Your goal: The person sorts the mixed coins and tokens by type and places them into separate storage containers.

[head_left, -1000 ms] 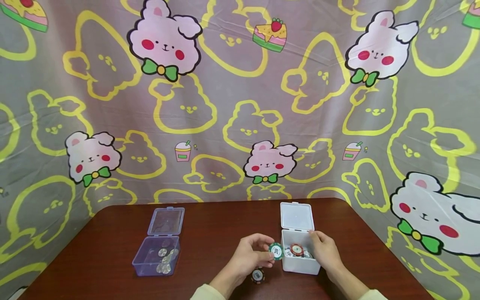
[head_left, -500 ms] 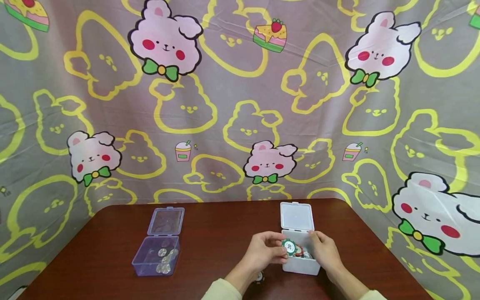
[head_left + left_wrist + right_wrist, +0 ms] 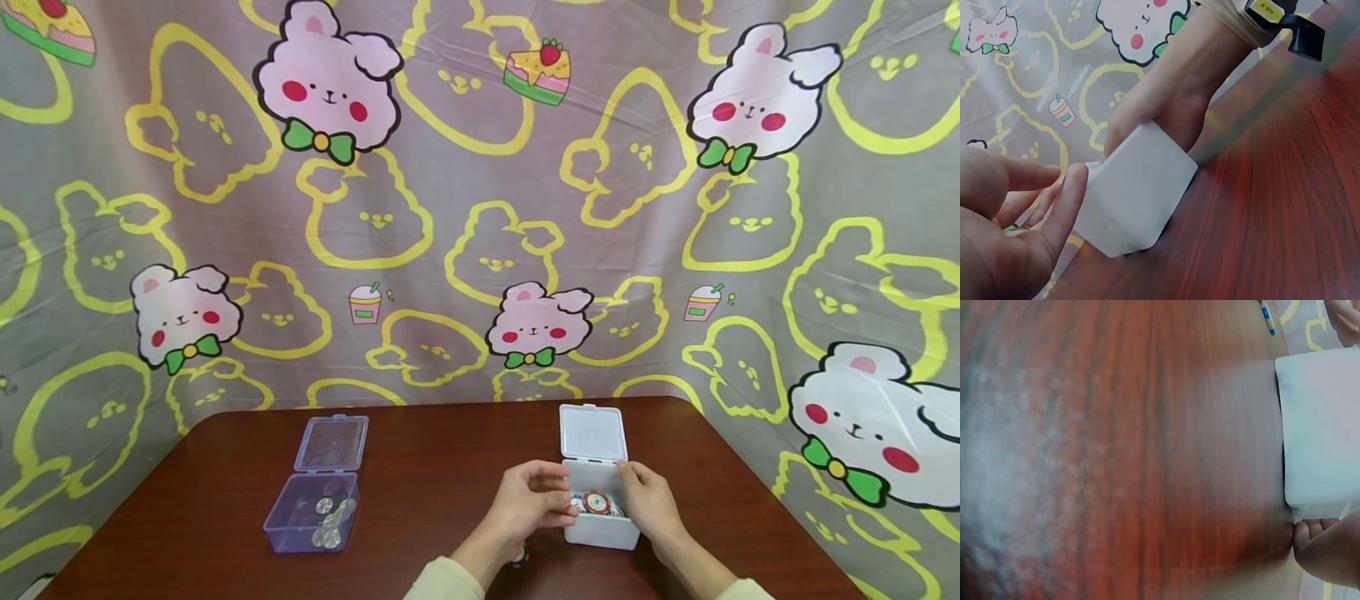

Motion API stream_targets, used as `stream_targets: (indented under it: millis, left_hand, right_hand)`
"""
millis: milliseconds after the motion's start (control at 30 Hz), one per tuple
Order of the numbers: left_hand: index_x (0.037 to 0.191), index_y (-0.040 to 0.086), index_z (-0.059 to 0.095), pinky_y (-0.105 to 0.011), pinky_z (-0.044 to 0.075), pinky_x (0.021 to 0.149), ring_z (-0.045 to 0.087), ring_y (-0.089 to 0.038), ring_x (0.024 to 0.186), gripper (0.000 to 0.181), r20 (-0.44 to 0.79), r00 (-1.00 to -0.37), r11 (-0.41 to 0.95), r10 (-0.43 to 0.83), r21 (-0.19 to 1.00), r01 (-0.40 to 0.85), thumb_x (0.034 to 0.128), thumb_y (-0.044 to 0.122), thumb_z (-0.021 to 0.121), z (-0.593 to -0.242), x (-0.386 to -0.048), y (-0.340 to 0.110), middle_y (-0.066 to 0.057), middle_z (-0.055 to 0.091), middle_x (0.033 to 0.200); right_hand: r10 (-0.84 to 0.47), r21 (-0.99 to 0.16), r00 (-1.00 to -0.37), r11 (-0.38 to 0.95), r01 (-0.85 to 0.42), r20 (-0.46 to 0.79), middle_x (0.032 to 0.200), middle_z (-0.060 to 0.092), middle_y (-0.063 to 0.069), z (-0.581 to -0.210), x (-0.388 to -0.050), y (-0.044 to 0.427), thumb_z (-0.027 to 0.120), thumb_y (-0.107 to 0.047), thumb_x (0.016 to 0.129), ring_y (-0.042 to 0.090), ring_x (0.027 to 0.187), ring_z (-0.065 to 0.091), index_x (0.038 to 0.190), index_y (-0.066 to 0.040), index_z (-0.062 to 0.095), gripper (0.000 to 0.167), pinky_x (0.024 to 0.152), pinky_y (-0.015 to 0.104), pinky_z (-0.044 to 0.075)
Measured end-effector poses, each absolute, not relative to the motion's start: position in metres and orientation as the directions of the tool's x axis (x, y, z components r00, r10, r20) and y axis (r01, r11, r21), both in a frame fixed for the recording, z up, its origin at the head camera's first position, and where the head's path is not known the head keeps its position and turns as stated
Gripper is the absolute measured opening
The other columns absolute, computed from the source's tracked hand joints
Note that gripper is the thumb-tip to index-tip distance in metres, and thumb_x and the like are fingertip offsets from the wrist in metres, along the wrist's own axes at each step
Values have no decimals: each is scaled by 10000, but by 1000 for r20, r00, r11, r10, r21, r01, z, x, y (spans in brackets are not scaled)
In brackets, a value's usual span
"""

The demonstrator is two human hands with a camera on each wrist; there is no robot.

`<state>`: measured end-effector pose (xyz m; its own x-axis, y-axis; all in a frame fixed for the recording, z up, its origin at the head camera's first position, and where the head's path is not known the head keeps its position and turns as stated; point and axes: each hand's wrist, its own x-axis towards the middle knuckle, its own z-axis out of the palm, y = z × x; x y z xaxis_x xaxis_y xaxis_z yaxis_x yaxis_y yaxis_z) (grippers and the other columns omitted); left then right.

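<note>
A white plastic box (image 3: 603, 533) stands at the right of the table with its lid (image 3: 592, 432) raised. Inside lie several poker chips, a red-edged chip (image 3: 597, 502) on top. My left hand (image 3: 525, 504) is at the box's left side, thumb and fingers apart, and I see no chip between them. My right hand (image 3: 654, 508) grips the box's right wall. In the left wrist view, the box's outer side (image 3: 1135, 194) stands between my left hand (image 3: 1016, 231) and my right hand (image 3: 1166, 112). A dark-edged chip (image 3: 519, 557) lies on the table, mostly hidden under my left wrist.
A clear purple box (image 3: 300, 533) with its lid up stands at the left, several silver coins (image 3: 327, 533) inside. The dark red wooden table (image 3: 450, 450) ends at a patterned cloth (image 3: 427, 208) behind.
My left hand has moved right to the white box, and the green-edged 20 chip it pinched is out of sight from between its fingers. The right hand has kept its place.
</note>
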<state>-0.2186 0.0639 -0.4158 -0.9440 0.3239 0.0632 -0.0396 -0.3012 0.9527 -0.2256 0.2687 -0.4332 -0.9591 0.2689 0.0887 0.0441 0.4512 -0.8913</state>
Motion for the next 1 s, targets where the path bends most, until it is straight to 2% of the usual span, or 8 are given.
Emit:
stream_targets:
  millis: [267,567,800,1000]
  left_hand:
    - [1146,-98,637,-322,584,555,649,-178,644,292,65,-943,-227,327,974,-12,856,-123,646,-424,-221,50,-75,624,874]
    - [1122,-70,660,-300,568,513,618,-169,643,281,63,-958,-140,281,990,25,842,-89,653,-432,-228,29,-50,622,847]
    - [1068,-68,676,-330,555,474,608,-158,655,282,113,-962,18,250,992,122,791,-93,725,-437,-232,17,-57,591,840]
    - [1033,-35,696,-278,491,414,532,-128,523,295,148,-961,205,235,959,198,759,-86,790,-439,-237,8,-79,600,853]
  right_hand:
    - [263,-895,-961,444,43,84,1285,590,272,-433,-226,269,421,-297,1083,384,1224,496,1238,85,623,459,1019,593,381]
    - [262,-890,-961,454,37,93,1297,585,277,-434,-225,269,423,-290,1083,395,1233,496,1239,85,626,454,1027,585,382]
    - [264,-893,-960,448,41,88,1295,586,275,-433,-225,268,423,-292,1082,382,1236,490,1235,86,627,456,1029,579,380]
    - [266,-894,-960,446,48,81,1286,588,273,-433,-225,268,419,-291,1080,381,1232,490,1227,86,630,456,1023,581,380]
